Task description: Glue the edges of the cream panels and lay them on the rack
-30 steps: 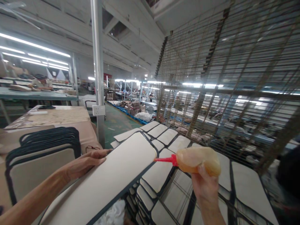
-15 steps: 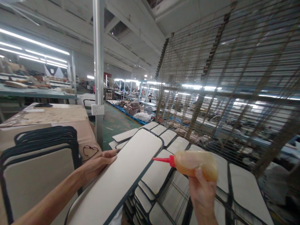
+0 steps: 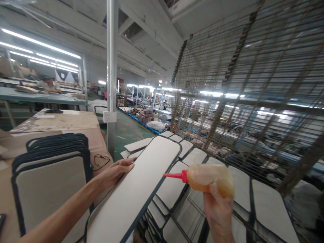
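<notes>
My left hand grips the left edge of a long white panel with rounded corners and a dark border. My right hand is wrapped round a squeeze bottle of amber liquid, held nearly level. Its red nozzle points left, with the tip at the panel's dark right edge; whether it touches, I cannot tell. Beneath and beyond lie several similar white panels, spread overlapping on a wire rack.
At left, a stack of dark-bordered panels stands on a tan-covered table, with eyeglasses beside it. A metal post with a socket rises ahead. Upright wire racks fill the right side. A person sits at a far table.
The view has shifted slightly, so most surroundings appear further right. The bottle's tip has come nearer the panel and slid a little down along its right edge. Both hands keep their holds.
</notes>
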Available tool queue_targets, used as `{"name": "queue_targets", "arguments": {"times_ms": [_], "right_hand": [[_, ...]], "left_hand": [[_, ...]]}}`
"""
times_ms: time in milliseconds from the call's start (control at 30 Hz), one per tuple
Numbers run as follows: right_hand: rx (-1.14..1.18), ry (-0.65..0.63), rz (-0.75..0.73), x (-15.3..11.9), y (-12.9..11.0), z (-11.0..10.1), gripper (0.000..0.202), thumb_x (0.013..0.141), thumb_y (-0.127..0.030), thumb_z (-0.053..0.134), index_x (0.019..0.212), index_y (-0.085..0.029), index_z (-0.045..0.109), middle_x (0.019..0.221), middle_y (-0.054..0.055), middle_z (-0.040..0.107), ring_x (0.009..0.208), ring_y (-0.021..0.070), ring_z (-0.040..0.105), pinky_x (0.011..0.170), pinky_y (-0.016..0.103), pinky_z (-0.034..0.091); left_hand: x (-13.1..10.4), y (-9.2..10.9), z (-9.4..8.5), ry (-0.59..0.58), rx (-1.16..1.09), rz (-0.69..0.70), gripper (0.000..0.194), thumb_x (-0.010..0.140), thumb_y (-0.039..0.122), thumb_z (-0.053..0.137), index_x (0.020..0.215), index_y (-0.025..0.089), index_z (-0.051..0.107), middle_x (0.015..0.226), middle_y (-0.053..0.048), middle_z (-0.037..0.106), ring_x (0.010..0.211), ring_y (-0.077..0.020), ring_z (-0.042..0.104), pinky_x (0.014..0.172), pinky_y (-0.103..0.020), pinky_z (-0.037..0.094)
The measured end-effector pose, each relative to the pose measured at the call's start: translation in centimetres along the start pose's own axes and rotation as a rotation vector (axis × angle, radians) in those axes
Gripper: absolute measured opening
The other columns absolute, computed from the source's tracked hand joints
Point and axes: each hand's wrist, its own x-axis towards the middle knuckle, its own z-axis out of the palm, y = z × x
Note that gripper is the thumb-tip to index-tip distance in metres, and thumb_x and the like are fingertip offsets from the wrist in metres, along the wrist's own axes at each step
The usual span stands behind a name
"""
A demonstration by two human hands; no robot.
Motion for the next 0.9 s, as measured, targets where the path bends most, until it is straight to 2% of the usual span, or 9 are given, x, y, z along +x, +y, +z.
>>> {"name": "queue_targets", "arguments": {"times_ms": [133,300,567,800,900], "right_hand": [[0.01,-0.028,0.021,-0.6,0.1,0.4,0.05,0.064,-0.022,0.079,0.111,-0.024,0.063,0.09,-0.002,0.07,0.077,0.0131,0.064,0.077,0.022,0.051],[0.033,-0.027,0.073,-1.2,0.2,0.5,0.05,0.062,-0.02,0.081,0.108,-0.026,0.064,0.086,-0.003,0.071,0.076,0.0115,0.064,0.073,0.018,0.051],[0.018,-0.042,-0.022,0.0,-0.4,1.4,0.046,0.061,-0.022,0.081,0.104,-0.026,0.066,0.091,-0.003,0.07,0.077,0.0137,0.064,0.071,0.023,0.052],[-0.036,-0.045,0.033,-0.7,0.1,0.7,0.044,0.061,-0.025,0.081,0.103,-0.023,0.066,0.08,-0.002,0.069,0.074,0.0137,0.064,0.07,0.022,0.052],[-0.031,-0.023,0.079,-1.4,0.5,0.4,0.049,0.059,-0.024,0.081,0.105,-0.023,0.065,0.083,-0.001,0.07,0.074,0.0144,0.064,0.071,0.024,0.051]], "left_hand": [[0.5,-0.1,-0.3,-0.016,0.004,0.021,0.06,0.076,0.02,0.067,0.134,0.019,0.049,0.101,-0.012,0.072,0.078,-0.0218,0.069,0.068,-0.027,0.052],[1.1,0.0,-0.7,-0.01,0.004,0.036,0.053,0.076,0.02,0.067,0.128,0.016,0.055,0.099,-0.012,0.072,0.078,-0.0234,0.069,0.067,-0.029,0.053],[1.0,0.7,0.0,0.021,0.0,0.035,0.046,0.074,0.017,0.068,0.12,0.014,0.061,0.092,-0.011,0.074,0.072,-0.0199,0.069,0.065,-0.027,0.054],[1.3,0.7,-0.4,0.05,-0.006,0.037,0.038,0.074,0.017,0.068,0.112,0.015,0.066,0.089,-0.01,0.074,0.069,-0.0191,0.069,0.062,-0.027,0.055],[1.5,0.6,-0.7,0.074,-0.008,0.022,0.038,0.073,0.017,0.069,0.111,0.015,0.066,0.089,-0.01,0.074,0.067,-0.019,0.068,0.062,-0.027,0.055]]}}
